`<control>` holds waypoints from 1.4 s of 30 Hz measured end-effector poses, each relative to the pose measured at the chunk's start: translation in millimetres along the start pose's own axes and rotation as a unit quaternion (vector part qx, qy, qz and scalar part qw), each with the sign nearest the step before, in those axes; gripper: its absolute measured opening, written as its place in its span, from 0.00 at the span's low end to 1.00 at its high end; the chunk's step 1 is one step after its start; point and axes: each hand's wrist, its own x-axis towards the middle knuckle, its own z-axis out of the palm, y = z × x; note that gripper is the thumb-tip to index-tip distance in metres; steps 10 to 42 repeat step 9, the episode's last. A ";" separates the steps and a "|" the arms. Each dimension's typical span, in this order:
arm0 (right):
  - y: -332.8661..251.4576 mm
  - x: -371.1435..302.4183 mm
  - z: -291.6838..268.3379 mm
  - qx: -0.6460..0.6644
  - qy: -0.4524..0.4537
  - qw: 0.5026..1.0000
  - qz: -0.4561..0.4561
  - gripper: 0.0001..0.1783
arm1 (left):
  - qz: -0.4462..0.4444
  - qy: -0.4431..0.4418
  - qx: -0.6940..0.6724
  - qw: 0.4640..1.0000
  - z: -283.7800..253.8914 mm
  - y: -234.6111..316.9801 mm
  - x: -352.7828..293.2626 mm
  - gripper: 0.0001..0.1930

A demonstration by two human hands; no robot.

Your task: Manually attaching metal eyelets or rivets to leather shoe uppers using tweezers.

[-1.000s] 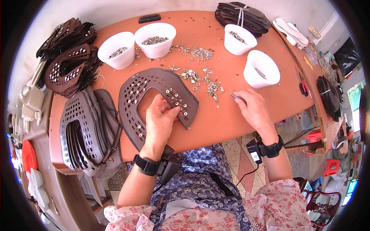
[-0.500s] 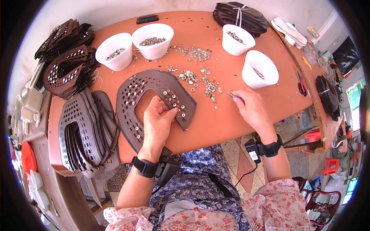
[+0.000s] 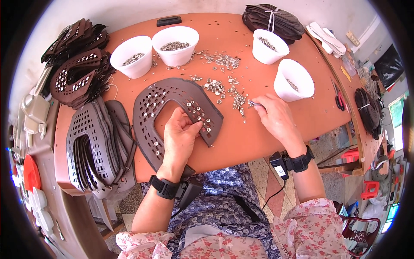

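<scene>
My left hand [image 3: 180, 137] pinches the inner edge of a brown, U-shaped perforated shoe upper [image 3: 144, 125], lying flat near the table's front edge. Silver studs sit in many of its slots, several beside my left fingertips. In my closed right hand [image 3: 278, 118] is a slim metal tool, apparently tweezers [image 3: 255, 104], mostly covered by the fingers. Its tip points left, beside a loose heap of small silver studs [image 3: 238, 101]. Larger round metal caps [image 3: 214, 86] lie scattered just left of that heap. Whether the tip grips a stud is too small to tell.
Two white bowls of metal bits [image 3: 176, 56] stand far left of centre, two more [image 3: 297, 86] at right. Stacked uppers [image 3: 88, 142] crowd the left side; a tied bundle [image 3: 274, 23] lies at the back. Red-handled scissors [image 3: 340, 100] rest near the right edge.
My right hand has shifted slightly left, bringing the tool's tip closer to the stud heap. My left hand keeps its grip on the upper. The whole view has shifted a little.
</scene>
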 end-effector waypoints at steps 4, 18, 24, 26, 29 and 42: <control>-4.9 2.4 0.2 -0.001 -0.011 1.000 -0.005 0.06 | 0.001 0.002 0.004 1.000 -0.1 1.7 -0.8 0.17; -5.0 5.5 -1.3 -0.032 -0.035 0.998 0.044 0.07 | 0.002 0.002 0.014 1.000 0.9 3.0 -1.4 0.18; -5.0 5.5 -1.3 -0.032 -0.035 0.998 0.044 0.07 | 0.002 0.002 0.014 1.000 0.9 3.0 -1.4 0.18; -5.0 5.5 -1.3 -0.032 -0.035 0.998 0.044 0.07 | 0.002 0.002 0.014 1.000 0.9 3.0 -1.4 0.18; -5.0 5.5 -1.3 -0.032 -0.035 0.998 0.044 0.07 | 0.002 0.002 0.014 1.000 0.9 3.0 -1.4 0.18; -5.0 5.5 -1.3 -0.032 -0.035 0.998 0.044 0.07 | 0.002 0.002 0.014 1.000 0.9 3.0 -1.4 0.18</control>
